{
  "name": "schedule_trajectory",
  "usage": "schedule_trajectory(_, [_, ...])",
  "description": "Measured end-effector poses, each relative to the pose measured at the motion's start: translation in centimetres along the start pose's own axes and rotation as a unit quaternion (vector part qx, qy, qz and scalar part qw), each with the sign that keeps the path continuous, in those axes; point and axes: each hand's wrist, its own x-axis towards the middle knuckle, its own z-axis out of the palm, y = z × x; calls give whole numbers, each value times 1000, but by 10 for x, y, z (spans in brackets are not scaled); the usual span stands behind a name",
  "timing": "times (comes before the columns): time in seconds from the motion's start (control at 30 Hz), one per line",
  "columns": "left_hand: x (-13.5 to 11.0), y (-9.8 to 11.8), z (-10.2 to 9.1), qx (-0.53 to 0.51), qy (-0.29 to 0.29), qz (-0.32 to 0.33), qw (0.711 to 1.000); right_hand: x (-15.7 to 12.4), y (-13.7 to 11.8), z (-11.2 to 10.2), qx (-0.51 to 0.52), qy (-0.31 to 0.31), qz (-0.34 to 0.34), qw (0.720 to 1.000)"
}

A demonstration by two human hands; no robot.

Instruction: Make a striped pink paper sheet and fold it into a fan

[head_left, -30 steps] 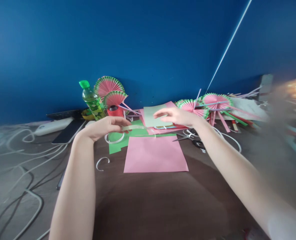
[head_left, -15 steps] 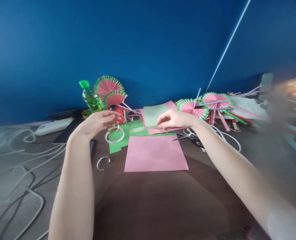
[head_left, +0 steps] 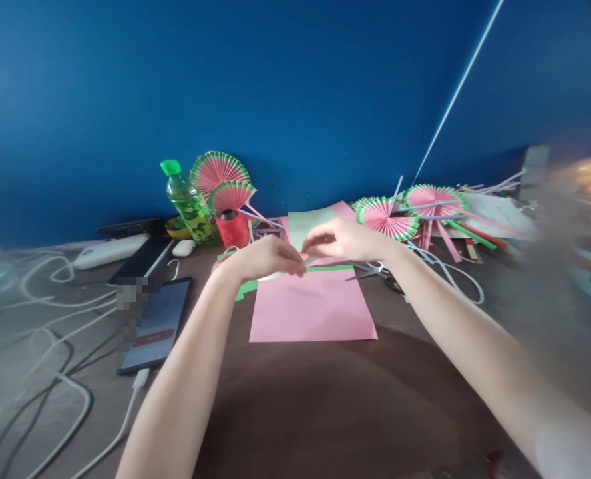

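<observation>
My left hand (head_left: 263, 258) and my right hand (head_left: 343, 241) meet above the far edge of a pink paper sheet (head_left: 311, 306) on the brown table. Both pinch a thin pale strip (head_left: 309, 261), which looks like tape, between their fingertips. Green paper (head_left: 245, 287) lies under my left hand, and a pale green sheet (head_left: 308, 223) lies behind my hands.
A green bottle (head_left: 188, 203), a red cup (head_left: 233, 229) and pink-green paper fans (head_left: 220, 179) stand at the back. More fans and paper strips (head_left: 410, 209) lie at the right, with scissors (head_left: 375, 271). A phone (head_left: 158, 322) and white cables (head_left: 50, 313) are at left.
My left hand has moved right and joined my right hand on the strip. The strip between them has become short. The view has shifted, and the phone shows at left.
</observation>
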Motion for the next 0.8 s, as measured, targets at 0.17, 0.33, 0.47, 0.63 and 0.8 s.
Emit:
schedule_trajectory(0.17, [1, -8, -2, -77, 101, -56, 990, 1, -6, -1, -89, 261, -77, 958])
schedule_trajectory(0.33, [2, 0, 2, -134, 141, -74, 978, 1, -15, 11, -81, 213, -77, 971])
schedule_trajectory(0.47, [5, 1, 7, -180, 148, -41, 972, 4, -12, 22, -93, 230, -18, 969])
schedule_trajectory(0.63, [11, -4, 13, -205, 181, -22, 962, 4, -12, 22, -78, 241, -1, 967])
schedule_trajectory(0.8, [14, -1, 20, -202, 222, -12, 954, 5, -9, 24, -75, 246, -3, 966])
